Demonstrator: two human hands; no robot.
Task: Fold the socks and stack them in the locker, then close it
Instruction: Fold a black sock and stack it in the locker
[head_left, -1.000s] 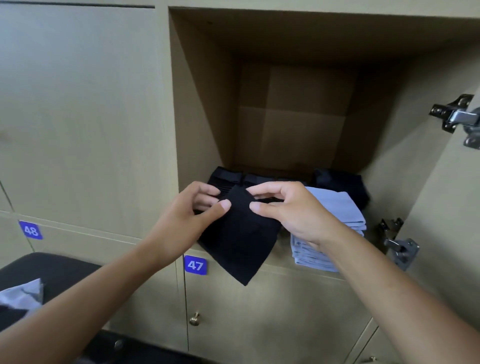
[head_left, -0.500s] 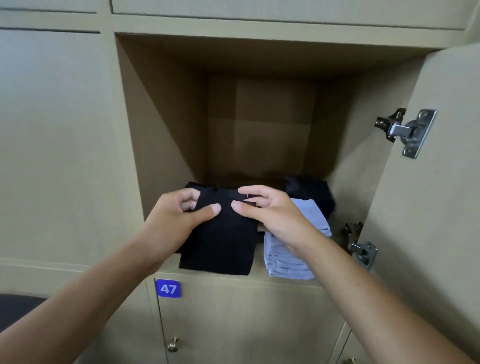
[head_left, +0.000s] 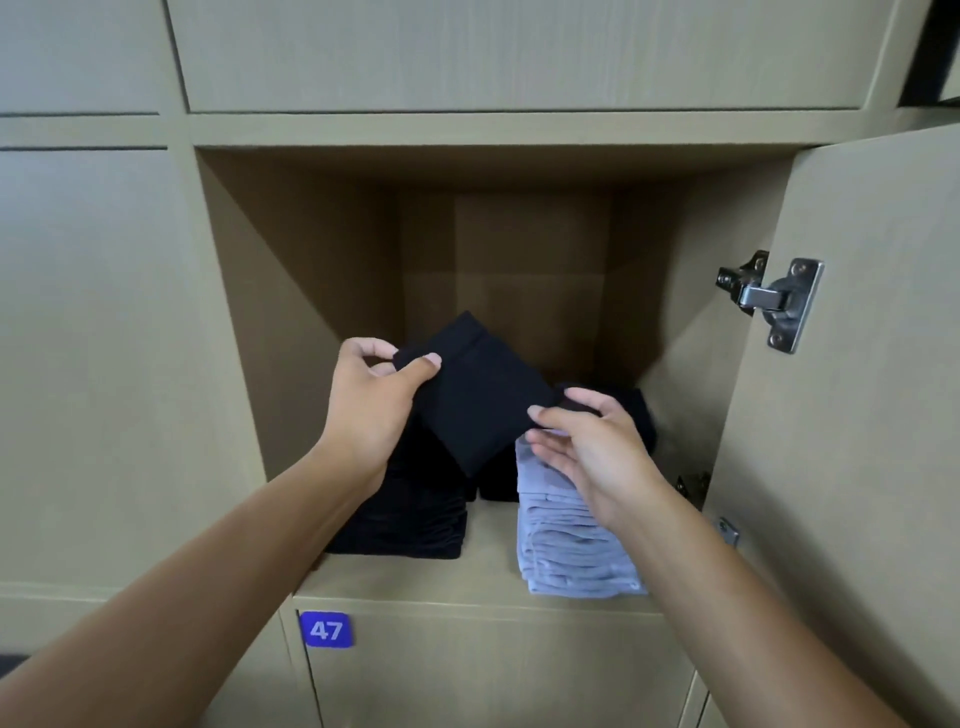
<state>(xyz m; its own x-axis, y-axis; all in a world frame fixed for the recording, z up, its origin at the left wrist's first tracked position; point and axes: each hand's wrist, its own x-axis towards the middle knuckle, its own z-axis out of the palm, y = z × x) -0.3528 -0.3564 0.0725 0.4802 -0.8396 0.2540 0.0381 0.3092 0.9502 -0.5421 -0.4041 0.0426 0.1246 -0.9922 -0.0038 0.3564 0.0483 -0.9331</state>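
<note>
Head view: both hands hold a folded black sock (head_left: 475, 395) tilted inside the open locker (head_left: 311, 312).
Left hand (head_left: 371, 405) pinches its upper-left corner, right hand (head_left: 587, 447) its right corner, above black pile (head_left: 410, 514) and grey pile (head_left: 566, 540) near the front edge.

Inside the open beige wooden locker (head_left: 322, 322), the left hand (head_left: 371, 405) and right hand (head_left: 592, 452) pinch opposite corners of a folded black sock (head_left: 475, 395) above a black sock stack (head_left: 410, 514) and a pale lilac sock stack (head_left: 566, 540).
</note>
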